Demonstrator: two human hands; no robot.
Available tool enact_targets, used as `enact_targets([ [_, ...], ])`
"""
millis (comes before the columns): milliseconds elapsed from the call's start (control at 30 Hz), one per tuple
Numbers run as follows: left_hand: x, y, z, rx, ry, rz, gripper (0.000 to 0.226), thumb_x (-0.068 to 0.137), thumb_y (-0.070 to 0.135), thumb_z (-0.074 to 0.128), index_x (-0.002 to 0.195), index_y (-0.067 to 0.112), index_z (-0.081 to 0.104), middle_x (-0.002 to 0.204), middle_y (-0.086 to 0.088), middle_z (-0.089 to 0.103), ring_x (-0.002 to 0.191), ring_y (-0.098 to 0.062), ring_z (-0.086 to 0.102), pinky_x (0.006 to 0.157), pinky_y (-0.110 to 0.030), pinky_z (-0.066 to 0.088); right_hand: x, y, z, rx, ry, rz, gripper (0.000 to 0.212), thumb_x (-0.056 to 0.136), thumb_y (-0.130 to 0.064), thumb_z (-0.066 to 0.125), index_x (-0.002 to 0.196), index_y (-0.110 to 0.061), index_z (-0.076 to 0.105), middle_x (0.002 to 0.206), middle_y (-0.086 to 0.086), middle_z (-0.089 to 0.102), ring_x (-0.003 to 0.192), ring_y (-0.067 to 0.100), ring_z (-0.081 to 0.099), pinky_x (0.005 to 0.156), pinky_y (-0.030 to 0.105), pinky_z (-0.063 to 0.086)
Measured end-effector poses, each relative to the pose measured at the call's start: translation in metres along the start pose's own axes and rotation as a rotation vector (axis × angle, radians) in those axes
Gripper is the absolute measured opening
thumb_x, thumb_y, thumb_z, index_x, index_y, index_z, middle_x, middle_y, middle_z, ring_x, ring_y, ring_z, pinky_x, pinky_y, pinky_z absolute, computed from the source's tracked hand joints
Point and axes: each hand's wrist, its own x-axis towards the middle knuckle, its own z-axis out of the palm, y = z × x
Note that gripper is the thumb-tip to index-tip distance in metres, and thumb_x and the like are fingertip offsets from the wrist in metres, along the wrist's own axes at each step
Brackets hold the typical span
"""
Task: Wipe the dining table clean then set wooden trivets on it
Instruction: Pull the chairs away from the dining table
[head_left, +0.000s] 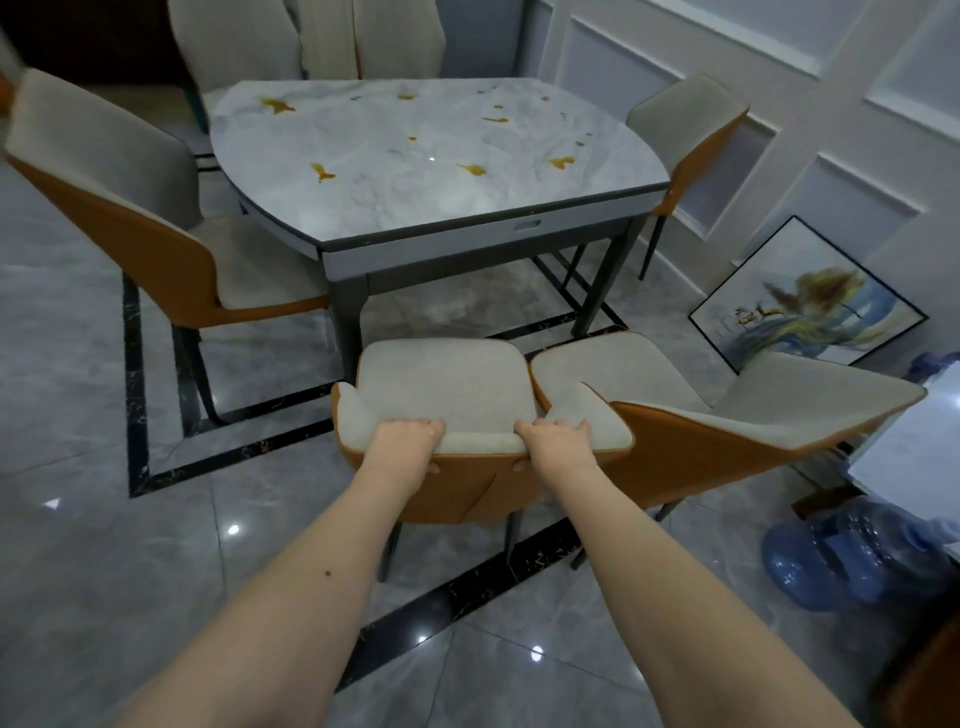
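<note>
- My left hand (410, 441) has its fingers curled over the top edge of the chair (467, 415) in front of me, thumb tucked on the orange back side.
- My right hand (558, 441) grips the same chair back just to the right of it, fingers over the padded top, same deal.
- That chair sits a bit off from the near end of the table (436, 156), seat facing the table, not touching it.
- The table is straight ahead of me, a pale marble-look top with a dark frame, and it's got yellow-orange spills (322, 171) scattered all over it, maybe ten blotches from the far left corner across to the right edge.
- No trivets or cloth anywhere I can see.
- A second chair (727, 410) is just beside mine on the right, nearly touching it and angled away.
- Another chair (119, 197) stands at the left side of the table, one more at the right (685, 130) against the wall, and one at the far end (311, 41).
- A framed picture (805, 301) leans on the wall at right, and a blue water jug (852, 561) lies on the grey tile floor (104, 545) near it.
</note>
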Motion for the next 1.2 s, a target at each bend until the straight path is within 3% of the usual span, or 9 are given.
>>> enact_targets([
  [133,0.015,0.011,-0.003,-0.014,-0.016,-0.09,0.039,0.09,0.029,0.06,0.123,0.015,0.046,0.118,-0.004,0.06,0.108,-0.026,0.059,0.088,-0.034,0.042,0.016,0.013,-0.003,-0.039,0.03,-0.029,0.035,0.095,-0.032,0.053,0.127,-0.021,0.042,0.117,0.006,0.055,0.113,0.034,0.049,0.105,0.064,0.023],
  [433,0.055,0.007,-0.012,-0.043,-0.006,-0.107,0.036,0.09,0.031,0.058,0.121,0.016,0.047,0.114,-0.004,0.06,0.105,-0.026,0.058,0.089,-0.035,0.042,0.056,0.03,-0.016,-0.042,0.081,-0.029,0.034,0.094,-0.033,0.054,0.124,-0.021,0.043,0.117,0.006,0.056,0.114,0.034,0.049,0.105,0.063,0.023],
  [633,0.069,-0.001,-0.024,-0.051,-0.069,-0.098,0.037,0.091,0.033,0.058,0.121,0.016,0.045,0.116,-0.005,0.059,0.107,-0.025,0.058,0.085,-0.035,0.044,0.07,0.035,-0.023,-0.029,0.097,-0.039,0.041,0.089,-0.038,0.06,0.123,-0.02,0.044,0.117,0.007,0.056,0.115,0.032,0.049,0.104,0.058,0.028],
  [767,0.071,0.009,-0.039,-0.032,-0.217,-0.165,0.047,0.084,0.032,0.068,0.124,0.016,0.047,0.123,-0.005,0.057,0.114,-0.024,0.056,0.09,-0.033,0.044,0.068,0.038,-0.025,0.002,0.087,-0.073,0.046,0.085,-0.037,0.065,0.123,-0.019,0.046,0.121,0.007,0.056,0.118,0.031,0.048,0.106,0.054,0.028],
  [867,0.079,0.037,-0.058,-0.004,-0.288,-0.153,0.051,0.083,0.033,0.07,0.126,0.013,0.05,0.125,-0.007,0.057,0.116,-0.026,0.055,0.094,-0.033,0.045,0.06,0.052,-0.026,0.011,0.119,-0.128,0.047,0.086,-0.035,0.065,0.125,-0.016,0.046,0.125,0.008,0.054,0.12,0.03,0.047,0.107,0.047,0.027],
  [1000,0.097,0.095,-0.086,-0.04,-0.236,-0.076,0.056,0.085,0.037,0.068,0.131,0.013,0.046,0.133,-0.008,0.052,0.123,-0.027,0.051,0.098,-0.036,0.042,0.045,0.088,-0.029,-0.013,0.204,-0.142,0.042,0.09,-0.03,0.06,0.128,-0.016,0.045,0.128,0.009,0.054,0.121,0.029,0.047,0.106,0.043,0.029],
  [1200,0.122,0.188,-0.11,-0.028,-0.203,-0.053,0.048,0.089,0.031,0.063,0.13,0.012,0.046,0.133,-0.009,0.053,0.122,-0.028,0.052,0.097,-0.034,0.042,0.013,0.191,-0.027,-0.008,0.254,-0.086,0.044,0.093,-0.03,0.056,0.133,-0.016,0.044,0.135,0.007,0.051,0.126,0.027,0.045,0.107,0.038,0.03],
])
